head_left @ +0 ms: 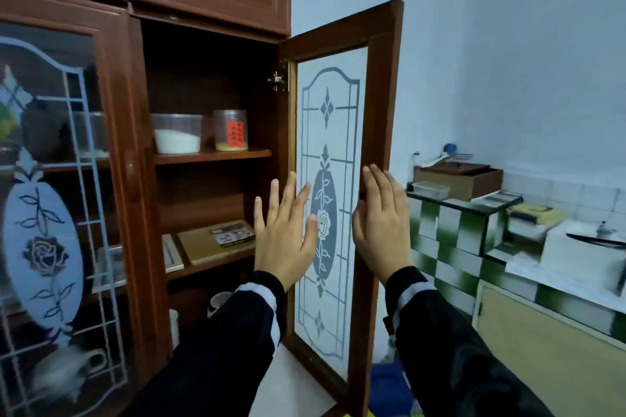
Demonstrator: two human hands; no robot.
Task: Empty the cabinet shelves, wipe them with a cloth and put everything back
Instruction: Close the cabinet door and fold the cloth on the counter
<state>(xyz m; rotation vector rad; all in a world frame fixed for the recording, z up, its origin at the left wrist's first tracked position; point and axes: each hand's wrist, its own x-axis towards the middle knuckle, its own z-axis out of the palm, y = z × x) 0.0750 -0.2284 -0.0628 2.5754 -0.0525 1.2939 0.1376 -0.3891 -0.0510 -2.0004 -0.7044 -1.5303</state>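
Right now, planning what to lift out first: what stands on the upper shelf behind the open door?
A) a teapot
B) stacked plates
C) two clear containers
C: a clear tub of white powder and a jar with an orange label stand side by side on that shelf.

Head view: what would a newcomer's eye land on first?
The open cabinet door stands out mid-frame with its frosted rose-pattern glass; the left hand is spread before the glass, the right hand lies at the door's outer edge. Inside, the upper shelf holds a tub of white powder and an orange-labelled jar.
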